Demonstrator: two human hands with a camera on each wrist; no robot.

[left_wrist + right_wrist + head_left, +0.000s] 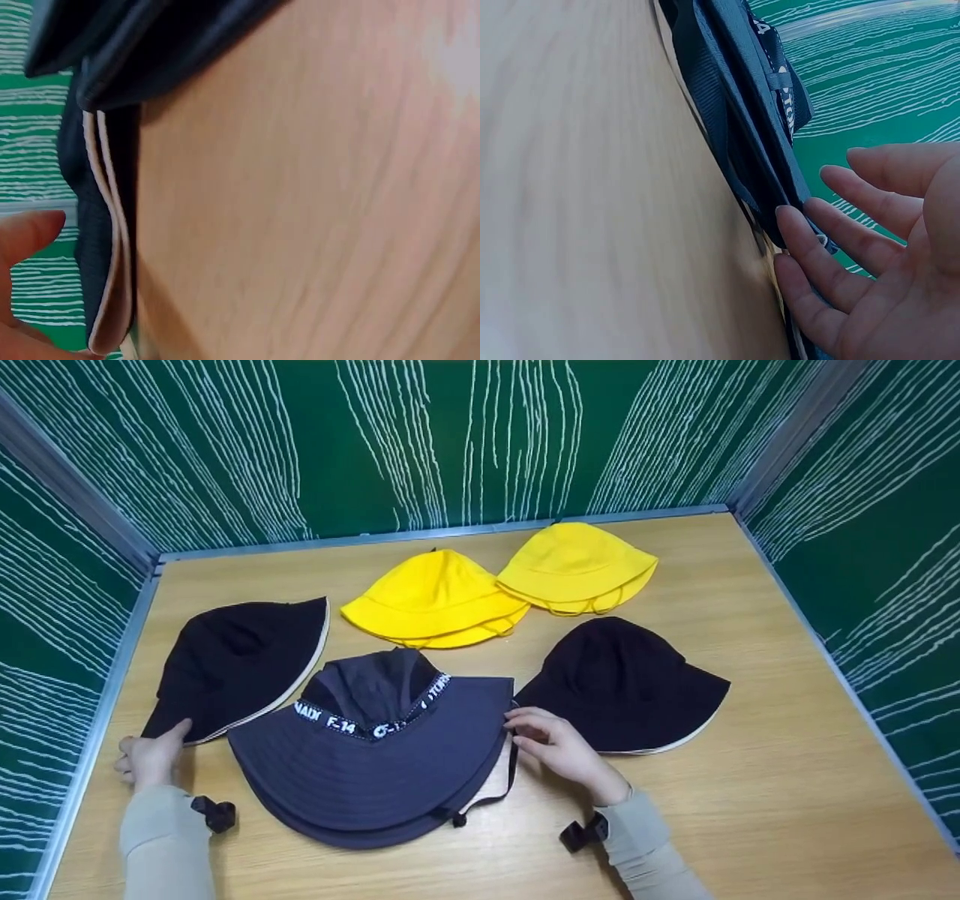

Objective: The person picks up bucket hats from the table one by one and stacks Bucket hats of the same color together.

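Observation:
A dark grey wide-brimmed hat (pixel 375 780) with a white-lettered band lies folded flat at the front middle, a black cord hanging off its right side. My right hand (pixel 559 739) is at its right brim corner; in the right wrist view the loosely spread fingers (pixel 810 262) meet the brim edge. On the left lies a black bucket hat (pixel 232 667) with pale edging. My left hand (pixel 154 754) is at its lower left corner, thumb over the brim in the head view. The left wrist view shows the thumb (pixel 34 229) raised off the fabric and the fingertips beside the brim's end.
Two yellow bucket hats, one at the back middle (pixel 435 592) and one further right (pixel 577 562), overlap at their brims. Another black bucket hat (pixel 630 690) lies right of the grey one. Green panels (pixel 510 442) with white lines enclose the wooden table (pixel 750 825).

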